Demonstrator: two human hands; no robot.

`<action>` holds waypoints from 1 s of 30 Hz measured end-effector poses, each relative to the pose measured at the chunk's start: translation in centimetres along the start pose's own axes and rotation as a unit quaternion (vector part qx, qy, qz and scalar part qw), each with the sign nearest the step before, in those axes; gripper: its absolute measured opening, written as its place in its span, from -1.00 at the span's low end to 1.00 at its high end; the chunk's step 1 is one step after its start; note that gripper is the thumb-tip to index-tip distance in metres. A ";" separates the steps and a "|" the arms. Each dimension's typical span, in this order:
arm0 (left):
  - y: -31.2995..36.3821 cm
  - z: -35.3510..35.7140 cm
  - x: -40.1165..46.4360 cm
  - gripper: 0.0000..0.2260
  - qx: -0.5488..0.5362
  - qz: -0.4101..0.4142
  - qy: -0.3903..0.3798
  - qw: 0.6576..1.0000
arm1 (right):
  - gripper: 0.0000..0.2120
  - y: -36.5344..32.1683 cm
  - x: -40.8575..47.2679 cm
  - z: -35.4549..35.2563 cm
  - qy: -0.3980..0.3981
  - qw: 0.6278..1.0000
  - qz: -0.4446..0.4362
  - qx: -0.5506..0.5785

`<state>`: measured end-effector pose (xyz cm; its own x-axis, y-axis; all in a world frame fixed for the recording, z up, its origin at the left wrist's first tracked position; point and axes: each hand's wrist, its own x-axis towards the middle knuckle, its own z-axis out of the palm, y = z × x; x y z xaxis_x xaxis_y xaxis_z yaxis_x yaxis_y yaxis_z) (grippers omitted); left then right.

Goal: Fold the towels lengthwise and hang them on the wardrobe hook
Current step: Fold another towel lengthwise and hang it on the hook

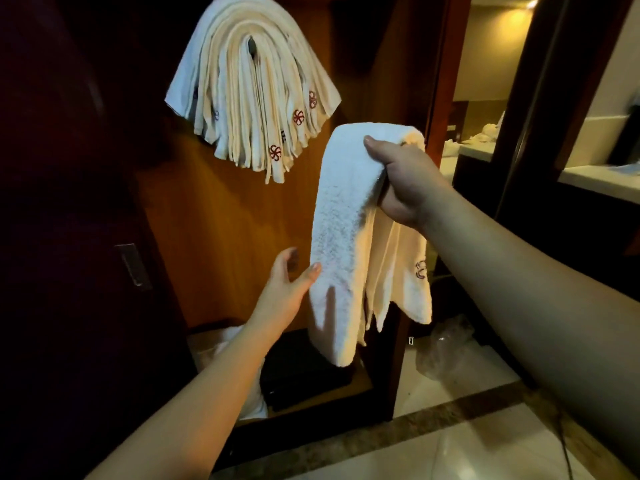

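A white folded towel (343, 216) hangs draped over my right hand (403, 178), which grips it near the top fold with the thumb across the front. Its lower ends dangle, one showing a red embroidered logo. My left hand (289, 289) is open below, its thumb touching the towel's left edge. Up on the wardrobe's wooden back panel, several folded white towels (252, 88) with red logos hang fanned over a dark hook (251, 46), above and left of the held towel.
The open wardrobe (214, 237) has a dark door (69, 237) with a metal handle at left. A black box (304, 372) and white cloth sit on its floor. A crumpled plastic bag (446, 348) lies on the tiled floor at right.
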<state>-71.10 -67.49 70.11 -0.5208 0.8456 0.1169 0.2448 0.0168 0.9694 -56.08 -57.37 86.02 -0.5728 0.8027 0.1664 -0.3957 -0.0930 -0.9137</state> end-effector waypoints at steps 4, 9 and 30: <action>3.3 2.1 -0.6 -0.31 0.010 0.101 0.037 0.994 | -0.52 0.1 0.9 2.3 0.007 0.996 -0.029 -0.085; 5.2 3.9 0.2 -0.40 0.127 0.123 0.130 0.976 | -0.53 -0.6 1.5 3.7 0.028 0.992 -0.060 -0.110; -2.2 -6.0 1.5 -0.79 -0.039 0.061 0.262 0.962 | -0.46 -4.0 3.0 -1.7 0.218 0.971 -0.021 0.096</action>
<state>-77.38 -69.45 69.43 -0.8380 0.4535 0.3034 0.2781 -0.1234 0.9526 -55.01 -53.60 89.50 -0.2115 0.9773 -0.0082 -0.5630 -0.1287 -0.8164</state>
